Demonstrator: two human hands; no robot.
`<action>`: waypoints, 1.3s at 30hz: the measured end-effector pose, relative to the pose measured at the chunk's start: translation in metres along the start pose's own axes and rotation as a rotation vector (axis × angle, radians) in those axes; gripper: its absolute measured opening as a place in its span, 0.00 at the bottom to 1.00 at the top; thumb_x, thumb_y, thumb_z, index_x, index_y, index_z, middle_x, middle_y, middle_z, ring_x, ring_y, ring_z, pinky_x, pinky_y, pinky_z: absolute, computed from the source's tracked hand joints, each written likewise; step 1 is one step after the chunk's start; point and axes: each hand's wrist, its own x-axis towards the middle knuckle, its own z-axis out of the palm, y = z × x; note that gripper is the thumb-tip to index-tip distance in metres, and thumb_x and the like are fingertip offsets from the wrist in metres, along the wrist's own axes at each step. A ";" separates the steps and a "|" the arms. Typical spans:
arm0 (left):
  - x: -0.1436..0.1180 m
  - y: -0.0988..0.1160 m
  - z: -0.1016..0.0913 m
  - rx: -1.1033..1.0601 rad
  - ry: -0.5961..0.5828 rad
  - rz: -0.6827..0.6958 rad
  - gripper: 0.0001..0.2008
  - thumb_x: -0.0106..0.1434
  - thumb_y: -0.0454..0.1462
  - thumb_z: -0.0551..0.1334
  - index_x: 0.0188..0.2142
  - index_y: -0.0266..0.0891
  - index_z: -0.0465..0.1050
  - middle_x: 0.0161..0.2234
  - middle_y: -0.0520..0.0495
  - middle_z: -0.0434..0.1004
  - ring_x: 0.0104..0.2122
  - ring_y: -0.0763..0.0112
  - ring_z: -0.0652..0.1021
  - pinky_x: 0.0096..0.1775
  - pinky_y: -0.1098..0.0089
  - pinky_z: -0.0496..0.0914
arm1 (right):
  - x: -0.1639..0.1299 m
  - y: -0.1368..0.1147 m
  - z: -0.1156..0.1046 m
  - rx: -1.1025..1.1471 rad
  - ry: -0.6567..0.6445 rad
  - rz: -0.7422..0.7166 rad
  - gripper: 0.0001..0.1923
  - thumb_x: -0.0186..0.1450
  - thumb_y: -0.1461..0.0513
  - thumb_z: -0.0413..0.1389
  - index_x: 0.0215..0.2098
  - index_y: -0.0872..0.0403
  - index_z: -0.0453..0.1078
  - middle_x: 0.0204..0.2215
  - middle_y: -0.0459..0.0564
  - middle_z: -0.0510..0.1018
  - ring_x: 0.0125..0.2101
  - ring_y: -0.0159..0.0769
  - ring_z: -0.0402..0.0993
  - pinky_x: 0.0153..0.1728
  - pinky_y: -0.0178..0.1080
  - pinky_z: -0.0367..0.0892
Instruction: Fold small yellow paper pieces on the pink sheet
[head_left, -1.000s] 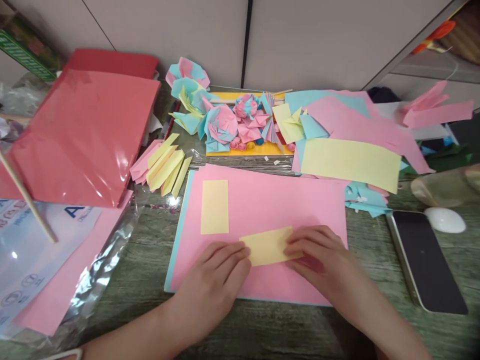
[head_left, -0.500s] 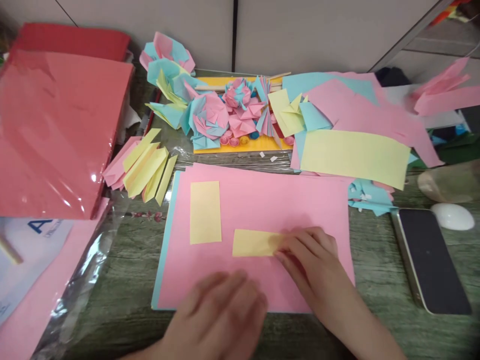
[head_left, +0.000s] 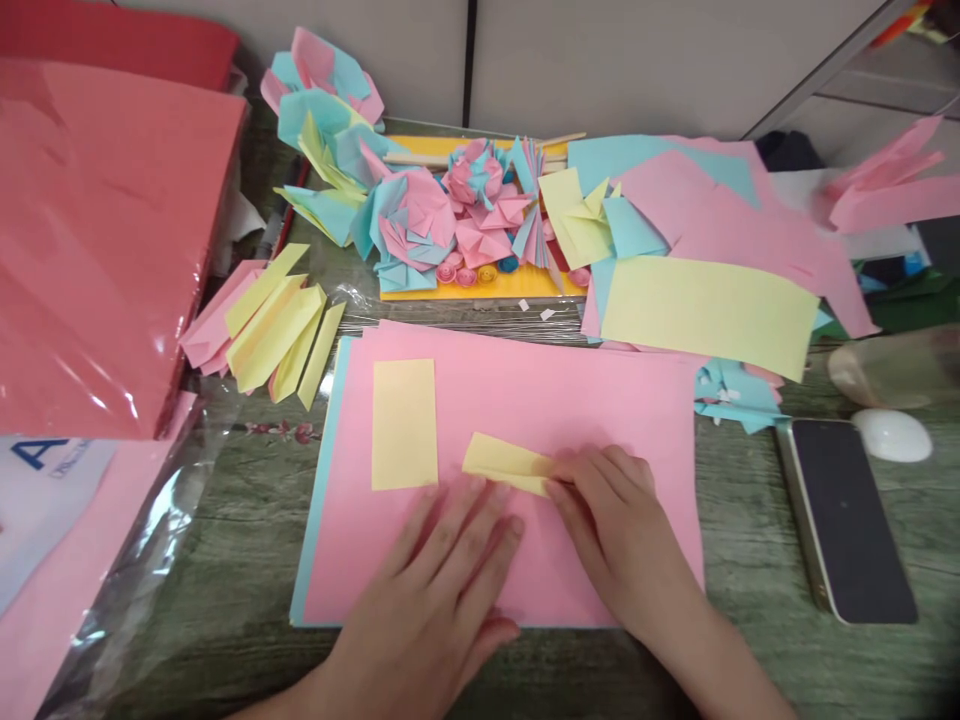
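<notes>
A small yellow paper strip [head_left: 504, 462] lies on a big pink sheet [head_left: 525, 400] and is being folded narrow. My right hand [head_left: 611, 520] pinches the strip's right end with its fingertips. My left hand [head_left: 442, 575] rests flat on the pink sheet, fingers spread, its fingertips just below the strip's left part. A second yellow rectangle [head_left: 404, 422] lies flat on the same sheet, to the left of the strip.
Several folded yellow and pink strips [head_left: 274, 325] lie left of the sheet. Paper flowers [head_left: 420, 215] sit on a yellow board behind. Red paper in plastic [head_left: 90, 240] fills the left. Loose pink, blue and yellow sheets [head_left: 705, 310] lie right, beside a phone [head_left: 851, 515].
The yellow strip went from a wide rectangle to a narrower folded strip. My left hand lifted off it, drew back, then returned flat beneath it. The view shifted slightly.
</notes>
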 end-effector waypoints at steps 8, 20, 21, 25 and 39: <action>-0.004 0.007 -0.005 -0.096 0.250 0.122 0.18 0.62 0.45 0.56 0.47 0.38 0.70 0.51 0.48 0.69 0.57 0.60 0.61 0.60 0.55 0.47 | -0.001 0.001 -0.013 0.102 -0.146 -0.120 0.07 0.65 0.66 0.46 0.32 0.55 0.64 0.32 0.48 0.68 0.38 0.37 0.56 0.42 0.44 0.52; -0.007 0.017 0.005 -0.013 0.068 0.159 0.24 0.64 0.48 0.50 0.53 0.33 0.64 0.54 0.42 0.66 0.55 0.59 0.63 0.60 0.56 0.40 | -0.006 -0.002 -0.011 0.041 -0.114 -0.133 0.05 0.64 0.66 0.47 0.31 0.55 0.63 0.31 0.49 0.68 0.36 0.38 0.56 0.40 0.44 0.53; -0.007 0.016 0.006 -0.016 0.042 0.157 0.26 0.64 0.49 0.49 0.53 0.32 0.63 0.55 0.40 0.64 0.56 0.57 0.62 0.60 0.55 0.40 | -0.006 -0.002 -0.010 0.027 -0.106 -0.128 0.05 0.64 0.66 0.47 0.31 0.55 0.62 0.31 0.49 0.68 0.36 0.38 0.56 0.39 0.44 0.53; -0.008 0.016 0.008 -0.031 0.016 0.165 0.28 0.65 0.50 0.46 0.54 0.32 0.62 0.56 0.37 0.62 0.57 0.54 0.61 0.59 0.53 0.40 | -0.008 0.000 -0.006 -0.014 -0.068 -0.095 0.04 0.64 0.65 0.48 0.32 0.54 0.62 0.30 0.49 0.68 0.35 0.39 0.56 0.38 0.44 0.53; -0.008 0.015 0.008 -0.064 -0.038 0.129 0.30 0.63 0.53 0.46 0.57 0.36 0.57 0.57 0.36 0.60 0.56 0.52 0.61 0.57 0.52 0.42 | -0.006 -0.003 0.005 -0.127 0.024 -0.047 0.05 0.64 0.64 0.47 0.31 0.54 0.61 0.28 0.49 0.68 0.31 0.39 0.58 0.33 0.42 0.53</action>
